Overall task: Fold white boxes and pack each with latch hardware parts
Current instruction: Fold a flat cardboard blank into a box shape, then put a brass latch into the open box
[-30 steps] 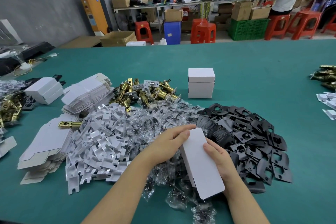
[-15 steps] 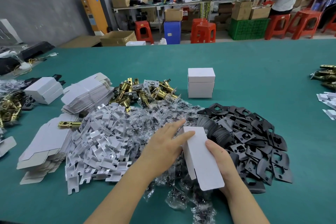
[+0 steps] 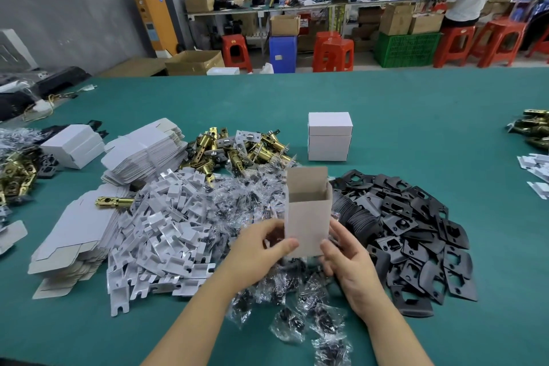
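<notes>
**Packing counter, one carton in hand**

Workshop with grey wall, red plastic stools point(image 3: 332, 53), a green plastic crate point(image 3: 406, 49) and cluttered benches behind. Foreground: wide teal-covered counter point(image 3: 430, 116); its far half and the right-hand stretch lie bare, and the near-left corner shows open cloth up to the lower edge.

- Item 1: upright white cardboard box point(image 3: 309, 217), top open with rear flap standing, brown inside. Held above the bag pile, centre front. The left hand point(image 3: 261, 252) pinches its lower left corner with thumb and curled fingers; the right hand point(image 3: 350, 261) grips its lower right edge, thumb on the front face.
- Item 2: two closed white boxes stacked point(image 3: 329, 136), standing alone beyond the piles, well apart from the hands.
- Item 3: heap of black metal strike plates point(image 3: 416, 232), right of the held box, spreading toward the bare right side.
- Item 4: pile of clear plastic bags of small dark parts point(image 3: 255, 202), under and before the hands.
- Item 5: heap of white card inserts point(image 3: 166, 232), left of the bags.
- Item 6: brass latch bolts point(image 3: 237, 148), behind the bags.
- Item 7: stacks of flat unfolded white box blanks point(image 3: 142, 154), far left, a second stack point(image 3: 77, 235) nearer the left edge.
</notes>
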The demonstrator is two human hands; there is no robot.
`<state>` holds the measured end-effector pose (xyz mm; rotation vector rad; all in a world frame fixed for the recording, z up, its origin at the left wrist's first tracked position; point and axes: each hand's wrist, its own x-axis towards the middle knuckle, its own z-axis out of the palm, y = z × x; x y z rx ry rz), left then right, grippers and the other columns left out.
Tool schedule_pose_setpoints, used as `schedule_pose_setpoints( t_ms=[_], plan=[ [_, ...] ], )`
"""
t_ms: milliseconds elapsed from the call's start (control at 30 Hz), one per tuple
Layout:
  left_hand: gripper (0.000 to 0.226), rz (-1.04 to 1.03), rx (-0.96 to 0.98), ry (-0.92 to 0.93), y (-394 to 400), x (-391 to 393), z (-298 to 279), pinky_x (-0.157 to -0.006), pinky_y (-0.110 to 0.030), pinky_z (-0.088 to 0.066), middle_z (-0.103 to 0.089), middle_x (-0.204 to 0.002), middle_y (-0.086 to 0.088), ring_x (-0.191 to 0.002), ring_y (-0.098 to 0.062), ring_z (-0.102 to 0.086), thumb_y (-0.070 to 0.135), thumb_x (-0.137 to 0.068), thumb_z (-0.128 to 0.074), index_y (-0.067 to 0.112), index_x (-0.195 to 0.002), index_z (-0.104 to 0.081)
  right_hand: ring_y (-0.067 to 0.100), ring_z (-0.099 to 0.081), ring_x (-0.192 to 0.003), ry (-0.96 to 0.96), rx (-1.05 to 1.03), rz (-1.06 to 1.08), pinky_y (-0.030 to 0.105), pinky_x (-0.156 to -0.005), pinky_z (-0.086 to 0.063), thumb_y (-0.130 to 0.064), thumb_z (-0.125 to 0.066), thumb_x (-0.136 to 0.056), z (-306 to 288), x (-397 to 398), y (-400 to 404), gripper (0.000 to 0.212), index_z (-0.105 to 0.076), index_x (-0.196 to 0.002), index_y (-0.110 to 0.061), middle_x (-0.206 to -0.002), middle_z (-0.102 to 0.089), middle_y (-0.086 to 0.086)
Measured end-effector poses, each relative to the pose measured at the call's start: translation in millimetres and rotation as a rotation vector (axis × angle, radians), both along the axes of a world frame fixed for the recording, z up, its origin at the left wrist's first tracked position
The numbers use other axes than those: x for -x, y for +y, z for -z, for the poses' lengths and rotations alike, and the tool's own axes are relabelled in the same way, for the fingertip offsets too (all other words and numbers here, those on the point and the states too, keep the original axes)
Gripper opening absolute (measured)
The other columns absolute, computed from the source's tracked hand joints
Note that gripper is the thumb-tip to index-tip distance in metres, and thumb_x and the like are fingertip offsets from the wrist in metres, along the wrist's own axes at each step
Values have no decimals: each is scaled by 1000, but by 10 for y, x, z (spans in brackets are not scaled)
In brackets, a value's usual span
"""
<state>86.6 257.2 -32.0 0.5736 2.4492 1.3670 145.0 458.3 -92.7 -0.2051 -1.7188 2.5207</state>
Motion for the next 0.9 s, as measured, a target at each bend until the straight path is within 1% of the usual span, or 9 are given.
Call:
schedule_pose_setpoints(
  t_ms=[67,167,267,467,500,567,700,833,900],
  plan=[
    [16,11,19,-23,-1,-10,42,-59,-14,-51,-74,-90,15,-71,2,-68,41,-94,-70,42,-110,-65,13,-67,-80,-14,-98,-15,22,-60,-54,-36,-81,-80,-25,-25,-31,52,-68,-130,-36,-118,-76,3],
    [12,-9,5,-72,-28,-4,104,-69,-24,-60,-75,-97,17,-79,-5,-72,39,-95,-69,44,-105,-65,5,-58,-60,-20,-121,-19,18,-50,-45,-34,-77,-82,-61,-38,-53,42,-72,-124,-33,-109,-78,5],
    [13,-5,-5,-99,-51,0,132,-70,-24,-60,-74,-99,21,-82,-4,-73,41,-95,-69,43,-107,-64,8,-48,-52,-21,-128,-16,18,-47,-41,-30,-74,-83,-49,-37,-44,43,-72,-125,-28,-99,-78,4],
    [20,-18,-77,-159,-66,34,163,-77,-25,-59,-75,-105,18,-89,-3,-71,36,-96,-69,41,-114,-62,13,-47,-52,-41,-172,-7,20,-46,-42,-27,-73,-87,-22,-29,-49,38,-71,-124,-26,-101,-78,7],
    [22,-40,-110,-165,-56,34,160,-76,-24,-59,-74,-105,21,-90,-1,-71,35,-97,-67,42,-117,-60,13,-48,-52,-42,-184,1,20,-46,-42,-25,-72,-89,-8,-22,-51,34,-71,-123,-25,-101,-78,7],
    [17,-132,-163,-144,-31,62,128,-64,-17,-55,-73,-98,23,-73,0,-68,34,-100,-61,38,-116,-58,14,-49,-51,-46,-209,13,21,-45,-41,-22,-70,-93,22,-7,-50,27,-70,-120,-24,-105,-77,6],
    [9,-385,-236,-67,-33,290,18,-50,-18,-48,-72,-85,-4,-53,-3,-57,26,-99,-59,18,-100,-61,13,-50,-50,-64,-244,21,20,-43,-40,-20,-70,-95,55,6,-50,23,-69,-118,-21,-106,-77,4],
    [7,-468,-128,74,-71,711,-152,-42,-12,-40,-69,-86,-2,-48,1,-51,19,-101,-58,16,-97,-63,15,-51,-50,-83,-229,30,22,-44,-40,-33,-73,-86,37,5,-57,34,-68,-117,-20,-102,-76,3],
    [11,-493,-17,163,-92,969,-199,-41,-13,-39,-69,-89,0,-51,-4,-52,17,-103,-54,17,-101,-64,14,-50,-50,-87,-232,31,23,-44,-40,-28,-73,-90,39,8,-59,31,-67,-118,-18,-103,-76,2]
  ],
)
